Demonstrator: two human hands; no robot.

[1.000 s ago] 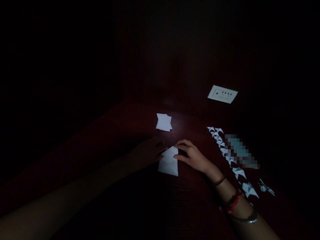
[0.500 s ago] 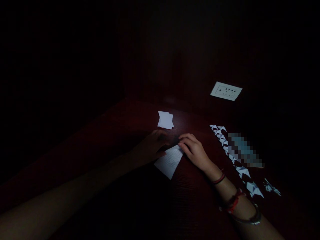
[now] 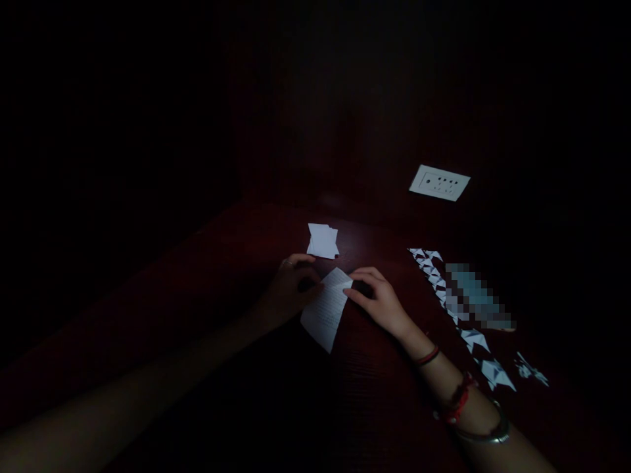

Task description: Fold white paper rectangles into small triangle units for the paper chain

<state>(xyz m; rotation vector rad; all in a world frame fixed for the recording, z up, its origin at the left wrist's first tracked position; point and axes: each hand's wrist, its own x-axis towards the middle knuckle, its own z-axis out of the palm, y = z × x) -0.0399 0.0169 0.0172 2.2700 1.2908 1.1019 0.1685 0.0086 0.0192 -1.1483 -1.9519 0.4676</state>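
A square-like white sheet of paper (image 3: 327, 312) with lines of text lies at a slant between my hands over the dark red table. My right hand (image 3: 377, 299) pinches its right edge, thumb on the near face and fingers behind. At the left edge, my left hand (image 3: 290, 289) has its thumb and a curved finger closed on the paper, while its index finger stretches forward. Shadow hides part of that hand. Just beyond the hands sits a small stack of white paper pieces (image 3: 323, 241).
On the right, folded white paper pieces (image 3: 474, 340) run in a row along the table (image 3: 374, 394). Beside them lie a blurred-out bluish item (image 3: 480, 295) and a small bundle of pale strips (image 3: 531, 369). A white socket plate (image 3: 440, 182) is on the wall.
The sheet's far corner now shows between my hands, raised a little. My right thumb has come onto its right edge, and my left fingers have closed at its left edge.
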